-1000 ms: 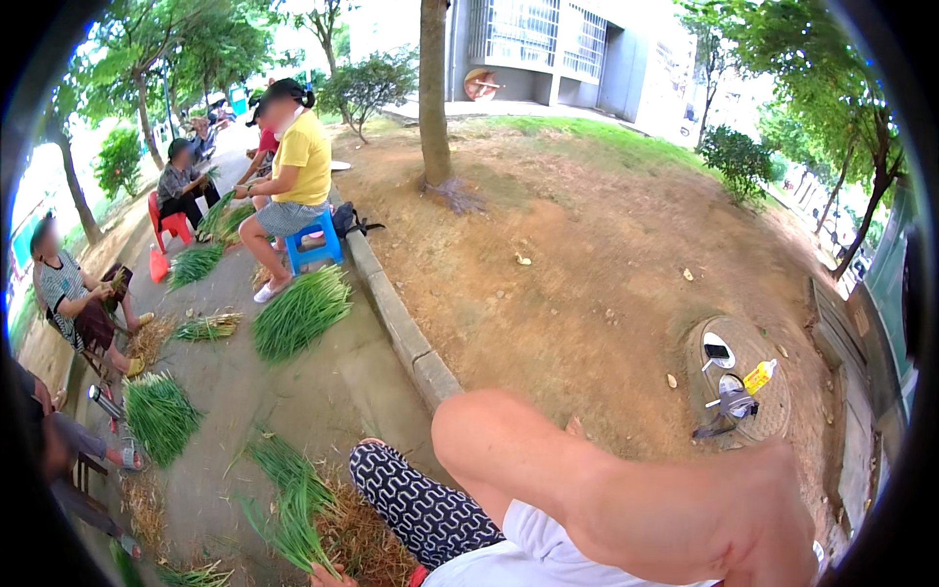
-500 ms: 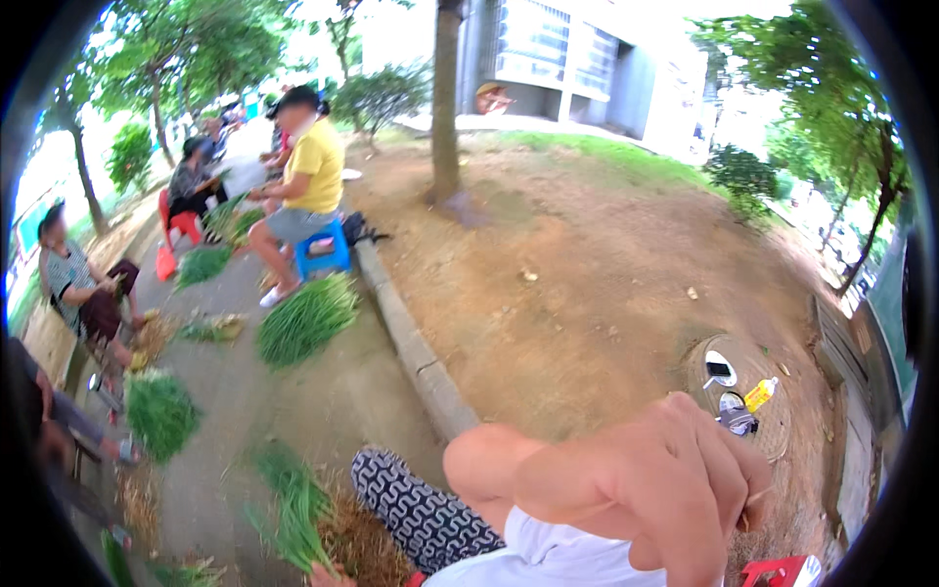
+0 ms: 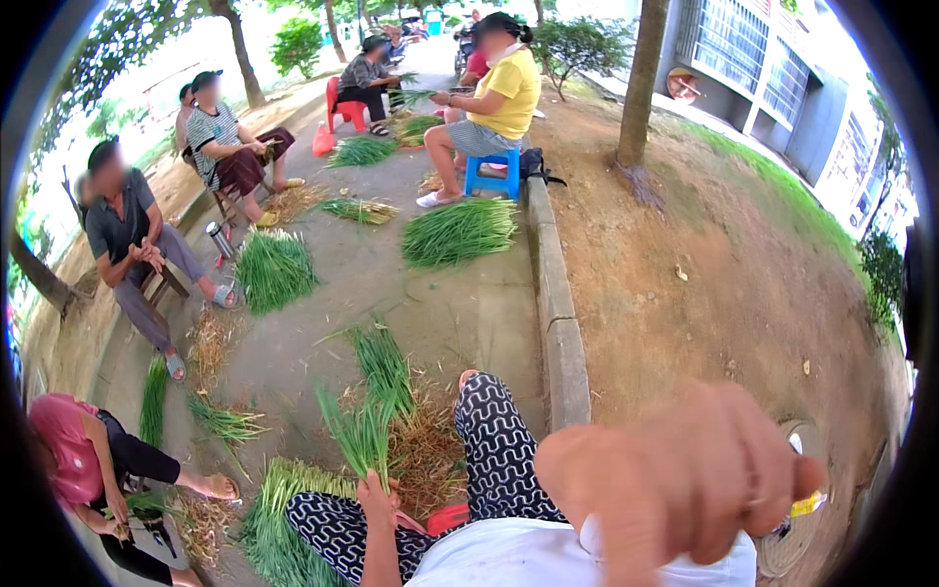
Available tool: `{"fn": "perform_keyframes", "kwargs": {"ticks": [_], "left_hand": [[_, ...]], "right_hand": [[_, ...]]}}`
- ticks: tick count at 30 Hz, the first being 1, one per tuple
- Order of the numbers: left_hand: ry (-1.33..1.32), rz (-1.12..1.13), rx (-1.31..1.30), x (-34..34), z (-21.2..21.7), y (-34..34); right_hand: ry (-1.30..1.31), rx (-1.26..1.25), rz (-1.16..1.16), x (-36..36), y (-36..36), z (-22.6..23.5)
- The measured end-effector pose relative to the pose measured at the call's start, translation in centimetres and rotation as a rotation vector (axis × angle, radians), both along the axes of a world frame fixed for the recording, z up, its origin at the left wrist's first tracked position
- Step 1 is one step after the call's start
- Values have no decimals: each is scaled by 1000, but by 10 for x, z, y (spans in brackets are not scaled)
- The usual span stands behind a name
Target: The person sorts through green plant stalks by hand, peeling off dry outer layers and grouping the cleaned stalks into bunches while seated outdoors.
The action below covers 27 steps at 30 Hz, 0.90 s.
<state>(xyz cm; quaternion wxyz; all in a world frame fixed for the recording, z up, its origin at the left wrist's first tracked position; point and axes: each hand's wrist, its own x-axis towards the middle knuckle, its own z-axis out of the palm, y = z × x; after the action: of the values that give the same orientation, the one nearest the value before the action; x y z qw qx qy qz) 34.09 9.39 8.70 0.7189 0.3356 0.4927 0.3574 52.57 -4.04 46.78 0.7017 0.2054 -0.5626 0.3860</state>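
Note:
Down at the lower middle, my left hand (image 3: 377, 502) is closed round the pale ends of a bunch of spring onions (image 3: 356, 435), their green leaves pointing up and away. My right hand (image 3: 690, 470) is raised close in front of me at the lower right, blurred, with its fingers curled in; what they hold, if anything, is hidden. Just beyond the held bunch lies a small heap of spring onions (image 3: 383, 367). A larger pile of spring onions (image 3: 284, 533) rests beside my left leg. Dry brown peelings (image 3: 425, 455) cover the ground between my patterned trouser legs.
Several people sit along the path, among them a person in yellow (image 3: 509, 93) on a blue stool (image 3: 494, 176). More spring onion piles (image 3: 460, 233) lie between them. A stone kerb (image 3: 562, 333) borders bare soil on the right. A round cover (image 3: 794, 538) carries a yellow bottle (image 3: 810, 504).
My view has swung left and down, bringing the left hand with its bunch and more seated people into sight. My right hand stays raised and curled, shifted toward the right.

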Motion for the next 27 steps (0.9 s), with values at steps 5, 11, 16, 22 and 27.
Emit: {"fn": "perform_keyframes", "kwargs": {"ticks": [5, 11, 16, 22, 27], "left_hand": [[-41, -90, -19, 18, -4, 2], [12, -75, 51, -5, -34, 10], [83, -59, 12, -2, -1, -2], [45, 33, 36, -2, -5, 4], [-61, -16, 52, 4, -6, 4]], "right_hand": [[194, 202, 110, -33, 29, 15], [46, -10, 349, -44, 24, -1], [-158, -256, 243, -59, 25, -45], [-803, -161, -571, -62, 85, -158], [-1124, -860, -799, -19, 113, -290]]}}
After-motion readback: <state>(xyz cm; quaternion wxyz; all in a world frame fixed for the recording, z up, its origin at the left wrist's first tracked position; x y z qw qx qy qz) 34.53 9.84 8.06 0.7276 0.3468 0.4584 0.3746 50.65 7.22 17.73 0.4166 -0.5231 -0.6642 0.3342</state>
